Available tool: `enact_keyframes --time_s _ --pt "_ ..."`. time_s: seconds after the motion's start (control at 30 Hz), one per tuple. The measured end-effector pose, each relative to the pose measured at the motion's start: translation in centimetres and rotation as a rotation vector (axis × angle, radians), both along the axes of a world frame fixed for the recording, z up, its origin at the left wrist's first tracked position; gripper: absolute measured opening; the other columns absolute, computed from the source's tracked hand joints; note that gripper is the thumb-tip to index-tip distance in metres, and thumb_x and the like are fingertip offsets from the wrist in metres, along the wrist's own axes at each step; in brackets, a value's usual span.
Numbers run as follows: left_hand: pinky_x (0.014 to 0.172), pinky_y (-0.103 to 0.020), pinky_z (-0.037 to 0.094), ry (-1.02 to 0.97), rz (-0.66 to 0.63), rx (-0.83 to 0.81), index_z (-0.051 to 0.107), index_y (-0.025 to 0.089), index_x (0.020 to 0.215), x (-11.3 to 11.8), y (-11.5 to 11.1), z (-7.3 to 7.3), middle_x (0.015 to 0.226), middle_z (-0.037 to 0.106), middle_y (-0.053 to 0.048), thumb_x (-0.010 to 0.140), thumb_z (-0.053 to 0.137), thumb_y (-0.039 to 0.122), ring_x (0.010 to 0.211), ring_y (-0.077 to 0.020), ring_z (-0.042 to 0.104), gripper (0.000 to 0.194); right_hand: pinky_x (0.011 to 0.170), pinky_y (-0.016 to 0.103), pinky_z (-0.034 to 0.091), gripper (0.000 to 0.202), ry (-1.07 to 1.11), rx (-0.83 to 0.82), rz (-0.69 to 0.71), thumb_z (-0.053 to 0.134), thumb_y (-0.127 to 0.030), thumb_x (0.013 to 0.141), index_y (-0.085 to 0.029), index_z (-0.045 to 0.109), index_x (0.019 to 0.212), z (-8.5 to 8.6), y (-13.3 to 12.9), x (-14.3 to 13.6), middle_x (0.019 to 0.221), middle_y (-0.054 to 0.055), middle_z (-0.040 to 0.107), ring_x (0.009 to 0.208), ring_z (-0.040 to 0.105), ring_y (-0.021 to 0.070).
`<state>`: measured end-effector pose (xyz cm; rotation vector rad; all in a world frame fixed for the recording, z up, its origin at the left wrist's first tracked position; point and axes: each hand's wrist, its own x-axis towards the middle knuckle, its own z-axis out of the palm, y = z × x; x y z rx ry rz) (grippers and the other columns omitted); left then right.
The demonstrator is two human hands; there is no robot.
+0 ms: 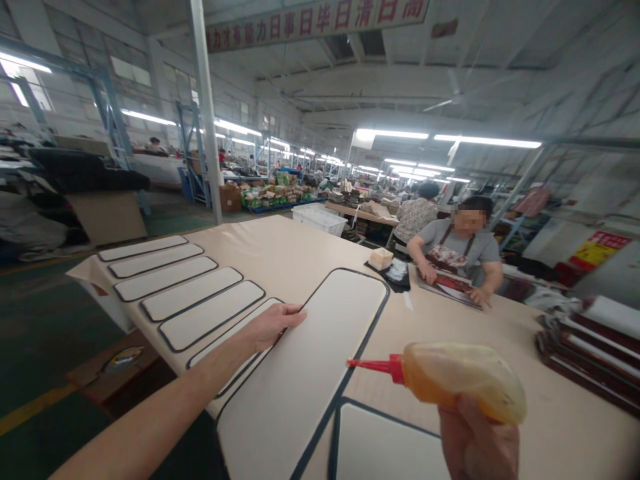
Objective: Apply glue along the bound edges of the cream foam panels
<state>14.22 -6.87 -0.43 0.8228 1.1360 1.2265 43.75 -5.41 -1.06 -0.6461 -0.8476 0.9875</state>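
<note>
A long white panel with a dark border and rounded corners [305, 367] lies slanting across the beige table. My left hand [280, 325] grips its left edge, thumb on top and fingers curled at the rim. In my right hand [480, 440] is a translucent squeeze bottle of amber liquid [463, 377], held on its side. Its red nozzle [373, 365] points left, the tip at the panel's right border. Below the nozzle, another dark-edged white panel [385, 447] is partly visible at the bottom edge.
Several smaller bordered panels [213, 313] lie in a row on the left of the table [280, 247]. Across it a person [463, 247] works on a flat piece, beside a cream block [381, 259] on black material. Stacked dark-edged pieces [595, 353] stand at right.
</note>
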Motion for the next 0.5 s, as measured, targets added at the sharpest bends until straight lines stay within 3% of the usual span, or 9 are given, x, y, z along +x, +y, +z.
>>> enact_keyframes --time_s 0.13,0.5 --pt "0.059 -0.022 0.046 -0.015 0.008 0.007 0.071 0.009 0.086 -0.1 0.4 -0.1 0.069 0.072 -0.006 0.058 0.082 0.036 0.060 -0.0135 0.061 0.041 0.070 0.040 0.056 0.049 -0.001 -0.008 0.028 0.080 -0.027 0.058 -0.018 0.064 0.104 0.0 -0.4 -0.1 0.088 0.009 0.068 0.086 0.065 0.0287" --pt "0.061 -0.025 0.049 -0.040 0.063 -0.013 0.071 0.010 0.082 -0.2 1.5 0.3 0.067 0.072 -0.006 0.069 0.076 0.024 0.059 -0.0146 0.062 0.020 0.060 0.039 0.058 0.048 -0.043 -0.005 0.099 0.079 -0.030 0.061 -0.018 0.064 0.105 -0.7 -1.3 -0.3 0.087 0.011 0.069 0.081 0.066 0.0304"
